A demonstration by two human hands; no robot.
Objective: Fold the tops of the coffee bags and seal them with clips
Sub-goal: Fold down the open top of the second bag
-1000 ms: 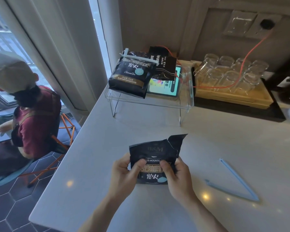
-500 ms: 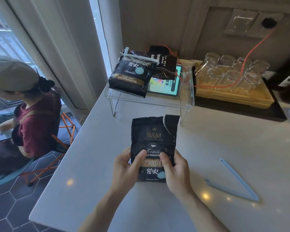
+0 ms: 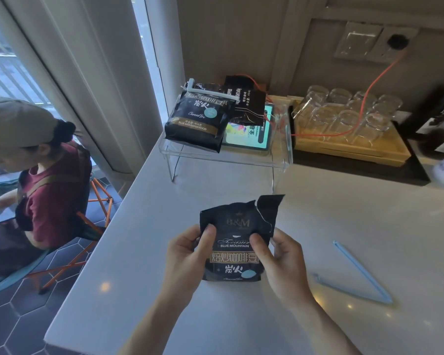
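While both my hands grip the black coffee bag point(image 3: 235, 242) above the white worktop point(image 3: 331, 216), left hand point(image 3: 187, 254) and right hand point(image 3: 280, 262) pinch its sides, thumbs on front. Its torn top stands unfolded; the blue clip point(image 3: 356, 275) lies open to the right.

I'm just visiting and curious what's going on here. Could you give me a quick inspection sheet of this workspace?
Surface: pale countertop, mostly bare near the hands.
Job's things: black coffee bag held upright, top torn and unfolded; open blue clip lying to its right; another coffee bag already clipped shut on the clear stand.
Clutter: upturned glasses on a wooden tray; a lit tablet.
Hands: left hand and right hand both grip the bag's sides.
Cables: orange cable from the wall socket.
Surroundings: a seated person by the window.
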